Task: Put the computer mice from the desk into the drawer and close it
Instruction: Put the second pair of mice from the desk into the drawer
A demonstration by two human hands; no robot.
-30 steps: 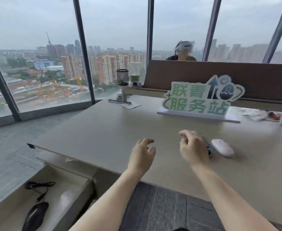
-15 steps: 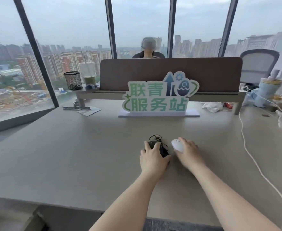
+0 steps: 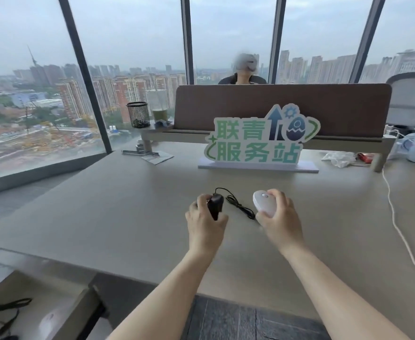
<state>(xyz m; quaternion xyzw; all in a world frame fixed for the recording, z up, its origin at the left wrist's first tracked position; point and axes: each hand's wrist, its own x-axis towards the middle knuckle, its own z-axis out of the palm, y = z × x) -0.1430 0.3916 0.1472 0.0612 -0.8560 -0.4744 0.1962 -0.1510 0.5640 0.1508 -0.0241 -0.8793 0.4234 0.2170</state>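
My left hand (image 3: pixel 205 223) grips a black wired mouse (image 3: pixel 215 203), raised a little above the desk (image 3: pixel 128 212); its black cable (image 3: pixel 238 204) trails to the right over the desktop. My right hand (image 3: pixel 281 217) holds a white wireless mouse (image 3: pixel 264 202), tilted with its top facing me. At the bottom left, below the desk's front edge, the drawer (image 3: pixel 79 312) stands open. Inside it lie a white mouse (image 3: pixel 50 323) and a dark cable (image 3: pixel 3 307).
A green-and-white sign (image 3: pixel 260 141) stands at the back of the desk before a brown divider (image 3: pixel 282 106). A mesh pen cup (image 3: pixel 137 114) sits at the back left. A white cord (image 3: pixel 397 222) runs down the right side. A person sits beyond the divider.
Both hands closed on the mice and lifted them off the desk. The black mouse's cable has stretched out to the right. The view tilted down, and the open drawer is in sight again.
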